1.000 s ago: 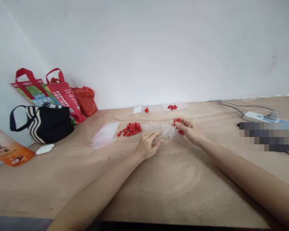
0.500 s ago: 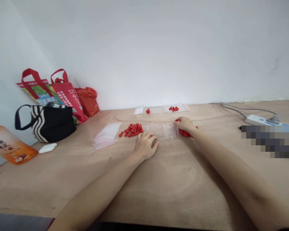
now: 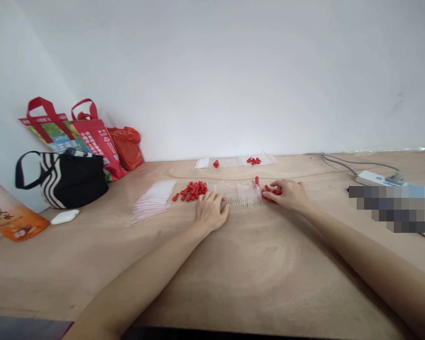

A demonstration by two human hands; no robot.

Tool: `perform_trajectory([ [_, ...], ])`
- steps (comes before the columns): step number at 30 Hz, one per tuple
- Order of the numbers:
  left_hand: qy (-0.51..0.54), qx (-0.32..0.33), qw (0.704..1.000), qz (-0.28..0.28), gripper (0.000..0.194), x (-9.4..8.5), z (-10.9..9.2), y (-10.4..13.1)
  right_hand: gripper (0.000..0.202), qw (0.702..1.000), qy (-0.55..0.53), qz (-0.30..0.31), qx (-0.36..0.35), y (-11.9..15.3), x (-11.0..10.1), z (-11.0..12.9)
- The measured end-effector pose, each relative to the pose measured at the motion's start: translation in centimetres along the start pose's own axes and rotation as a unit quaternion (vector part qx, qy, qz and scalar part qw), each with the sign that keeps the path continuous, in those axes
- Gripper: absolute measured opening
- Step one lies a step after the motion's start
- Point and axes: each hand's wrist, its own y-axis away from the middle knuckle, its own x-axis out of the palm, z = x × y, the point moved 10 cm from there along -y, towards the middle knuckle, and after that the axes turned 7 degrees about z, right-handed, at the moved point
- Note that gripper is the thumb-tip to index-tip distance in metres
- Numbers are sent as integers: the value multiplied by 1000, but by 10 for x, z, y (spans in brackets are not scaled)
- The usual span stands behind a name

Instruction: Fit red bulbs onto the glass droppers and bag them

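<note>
A pale wall (image 3: pixel 255 75) is rising behind the counter (image 3: pixel 255 278); clear tubes (image 3: pixel 235 193) are lying between a left pile of red caps (image 3: pixel 195 190) and a right pile (image 3: pixel 267 188); the left hand (image 3: pixel 210 211) is resting beside the tubes, grip released; the right hand (image 3: pixel 292 194) is touching the right pile, whether grasping I cannot tell

red bag panel (image 3: pixel 101 145): white chinese characters, too small to read; triangular recycling sign (image 3: pixel 106 139) at right. adjoining multicolored panel (image 3: pixel 59 136): white characters on blue, partly hidden, not legible. orange pouch (image 3: pixel 13 218): dark characters, blurred, not legible.
</note>
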Motion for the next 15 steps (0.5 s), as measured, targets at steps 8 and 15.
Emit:
perform_trajectory([
  [8,-15,-71,997,-7,15,3,13,-26,35,996,53,-56,-47,12,0,11],
  [15,27,-133,990,34,20,18,6,-57,35,972,82,-198,-93,29,-23,25],
])
